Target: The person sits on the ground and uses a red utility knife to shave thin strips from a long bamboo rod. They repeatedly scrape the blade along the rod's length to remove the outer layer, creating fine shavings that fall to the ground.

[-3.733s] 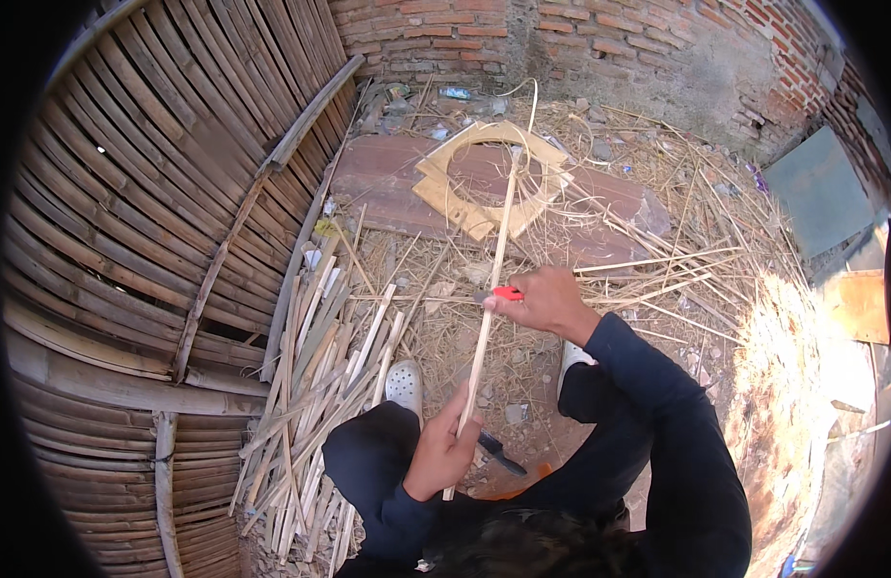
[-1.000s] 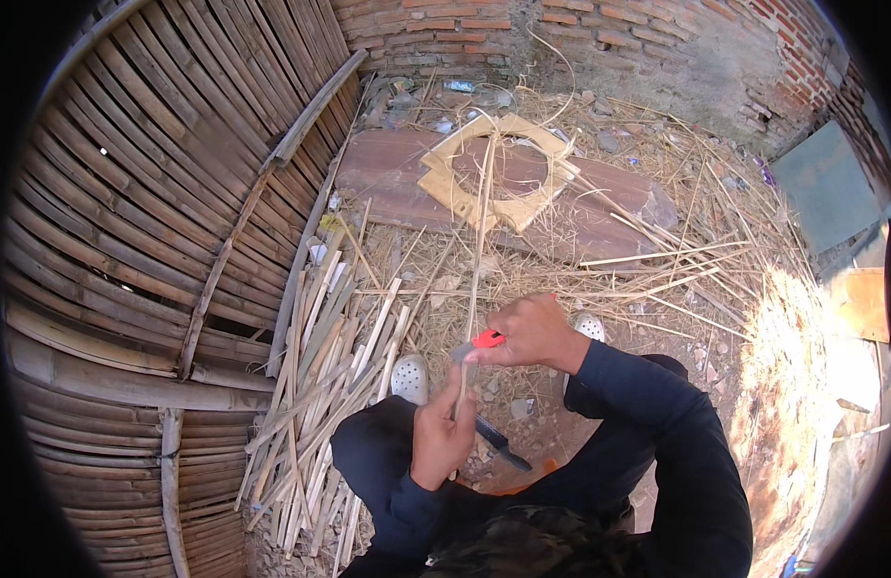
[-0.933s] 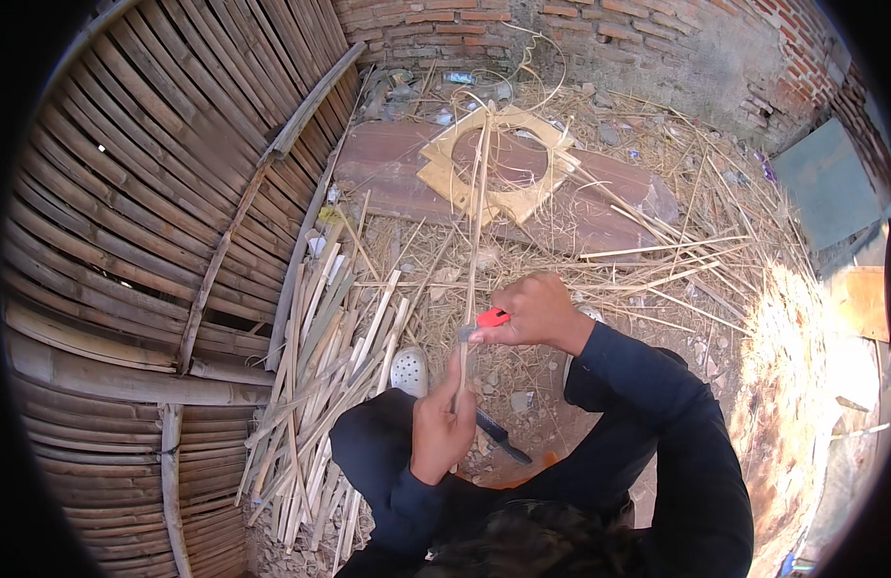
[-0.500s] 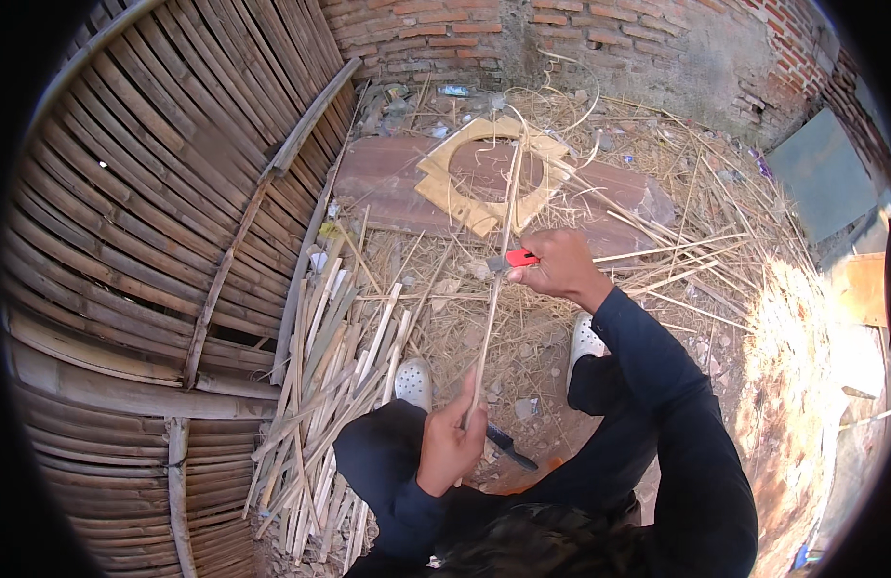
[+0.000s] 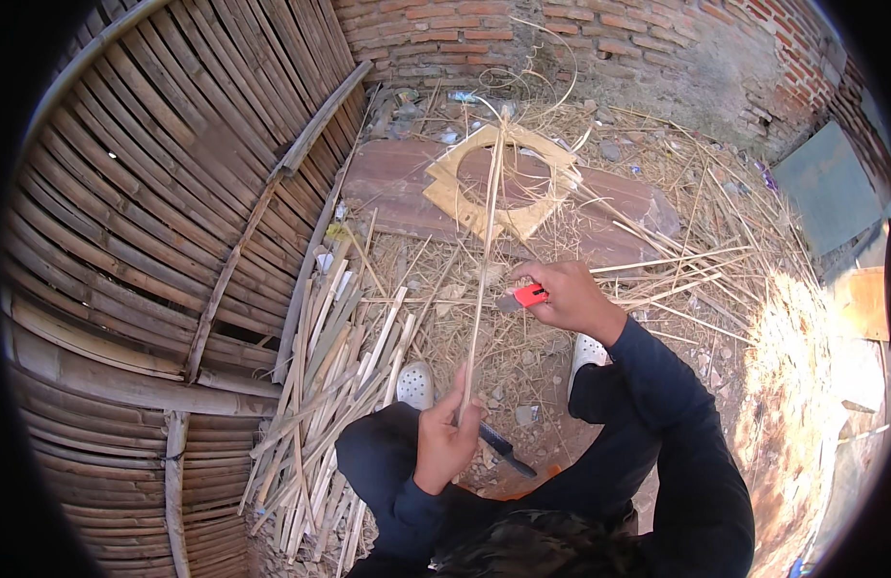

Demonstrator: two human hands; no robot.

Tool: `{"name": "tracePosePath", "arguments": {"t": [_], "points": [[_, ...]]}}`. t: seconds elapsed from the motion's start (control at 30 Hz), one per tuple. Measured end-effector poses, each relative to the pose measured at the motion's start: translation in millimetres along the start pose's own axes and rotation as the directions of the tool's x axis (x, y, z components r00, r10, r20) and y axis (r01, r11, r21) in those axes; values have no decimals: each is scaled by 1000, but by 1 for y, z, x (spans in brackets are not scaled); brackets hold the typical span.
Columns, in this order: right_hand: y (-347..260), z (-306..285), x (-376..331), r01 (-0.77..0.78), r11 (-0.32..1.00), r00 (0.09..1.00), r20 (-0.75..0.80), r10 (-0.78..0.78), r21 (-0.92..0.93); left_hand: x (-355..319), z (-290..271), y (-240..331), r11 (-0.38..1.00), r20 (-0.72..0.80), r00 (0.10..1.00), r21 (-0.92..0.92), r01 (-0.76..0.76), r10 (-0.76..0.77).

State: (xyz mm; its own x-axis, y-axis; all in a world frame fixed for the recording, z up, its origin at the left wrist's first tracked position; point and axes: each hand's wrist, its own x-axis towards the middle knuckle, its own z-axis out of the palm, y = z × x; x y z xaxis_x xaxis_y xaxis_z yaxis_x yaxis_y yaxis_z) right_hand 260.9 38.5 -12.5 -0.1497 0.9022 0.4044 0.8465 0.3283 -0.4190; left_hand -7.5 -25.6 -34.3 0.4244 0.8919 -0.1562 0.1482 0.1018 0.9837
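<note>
Littered ground (image 5: 559, 439); left hand (image 5: 446, 445) gripping pale strip (image 5: 479, 308) toward near end; right hand (image 5: 572, 299) gripping red knife (image 5: 530, 296), beside strip.

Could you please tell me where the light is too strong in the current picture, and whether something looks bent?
Head view: the sunlit ground at the right is partly washed out; head view: the shaded bamboo wall at the left looks bowed, likely from the fisheye lens; head view: the left hand, right hand and red knife look fairly clear.
</note>
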Motion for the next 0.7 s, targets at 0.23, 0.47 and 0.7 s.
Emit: {"name": "tracePosePath", "arguments": {"t": [0.23, 0.47, 0.7], "points": [[-1, 6, -5, 30, 996, 996, -85, -22, 84, 3, -1, 0, 995, -41, 995, -37, -90, 89], [-8, 7, -6, 90, 996, 996, -6, -90, -1, 4, 1, 0, 995, -65, 993, -38, -97, 95], [-17, 8, -4, 2, 980, 999, 48, -12, 201, 4, 1, 1, 993, -70, 991, -21, -115, 113]]}}
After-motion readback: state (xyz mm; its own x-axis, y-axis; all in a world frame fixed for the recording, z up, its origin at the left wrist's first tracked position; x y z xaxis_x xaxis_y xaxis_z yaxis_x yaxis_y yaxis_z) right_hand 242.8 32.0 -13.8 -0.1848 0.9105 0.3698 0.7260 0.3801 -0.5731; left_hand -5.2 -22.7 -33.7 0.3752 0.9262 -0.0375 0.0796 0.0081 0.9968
